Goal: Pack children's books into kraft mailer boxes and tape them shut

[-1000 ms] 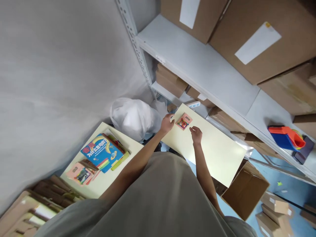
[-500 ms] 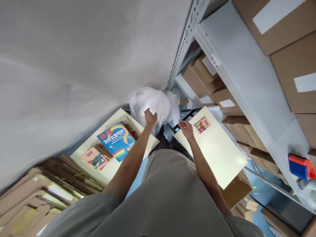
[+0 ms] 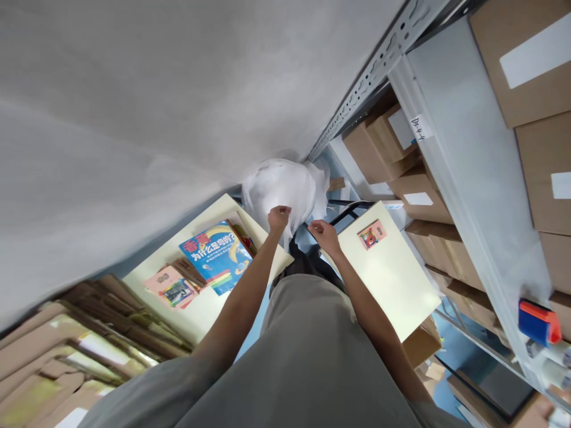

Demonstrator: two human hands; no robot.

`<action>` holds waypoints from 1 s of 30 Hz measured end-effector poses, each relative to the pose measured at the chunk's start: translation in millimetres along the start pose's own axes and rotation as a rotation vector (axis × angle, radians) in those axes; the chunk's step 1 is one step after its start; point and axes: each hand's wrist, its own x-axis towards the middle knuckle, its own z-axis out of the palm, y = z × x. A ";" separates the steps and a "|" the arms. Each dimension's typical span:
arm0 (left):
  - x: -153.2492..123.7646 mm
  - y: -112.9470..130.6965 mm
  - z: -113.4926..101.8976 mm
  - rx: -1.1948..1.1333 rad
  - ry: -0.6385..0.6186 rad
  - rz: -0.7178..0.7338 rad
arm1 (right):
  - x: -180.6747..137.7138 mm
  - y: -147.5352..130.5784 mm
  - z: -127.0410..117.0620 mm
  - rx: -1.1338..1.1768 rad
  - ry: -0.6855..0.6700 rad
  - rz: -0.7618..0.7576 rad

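My left hand (image 3: 279,219) is raised in front of a white plastic bag (image 3: 279,184), its fingers pinched together. A tiny pale spot shows at the fingertips; what it is I cannot make out. Close by, my right hand (image 3: 326,235) has curled fingers beside the corner of the right cream tabletop (image 3: 392,279); anything inside them is hidden. A small pink picture card (image 3: 372,234) lies on that tabletop. Left of my left forearm, a blue picture book (image 3: 216,255) and a stack of pink cards (image 3: 172,286) lie on another cream tabletop (image 3: 200,318).
Grey metal shelving (image 3: 450,154) filled with cardboard boxes (image 3: 504,65) rises on the right. Flattened cartons (image 3: 40,356) are stacked at lower left. A pale wall (image 3: 156,89) spans the upper left, and an open carton (image 3: 422,345) stands below the right tabletop.
My left hand has gone from fingers spread apart to a pinch and moved slightly right and down. My right hand has shifted left, away from the pink card. The camera view has turned slightly.
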 end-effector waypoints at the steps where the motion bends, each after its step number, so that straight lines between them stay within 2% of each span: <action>1: -5.5 1.2 -3.0 -0.032 -0.025 -0.005 | 3.7 -3.2 4.3 -0.009 -0.011 -0.017; 4: -22.0 4.2 -11.1 -0.157 -0.070 -0.004 | 14.0 -13.3 17.5 -0.064 -0.034 -0.072; 6: -31.6 6.5 -15.7 -0.205 -0.056 0.020 | 19.6 -19.6 26.5 -0.114 -0.042 -0.099; 13: -49.9 15.1 -27.9 -0.101 0.015 0.158 | 28.9 -32.2 52.0 -0.326 -0.022 -0.105; 17: -56.2 16.8 -31.2 -0.017 0.109 0.267 | 25.4 -33.8 52.9 -0.406 0.028 -0.054; 24: -78.4 23.9 -27.9 0.001 0.267 0.398 | 13.2 -43.5 46.2 -0.344 0.050 -0.052; 26: -81.1 26.7 -25.2 -0.049 0.238 0.430 | 10.2 -48.7 44.8 -0.347 0.045 -0.064; 30: -81.4 28.2 -17.8 -0.241 0.071 0.460 | 4.2 -58.7 34.8 -0.429 0.042 -0.070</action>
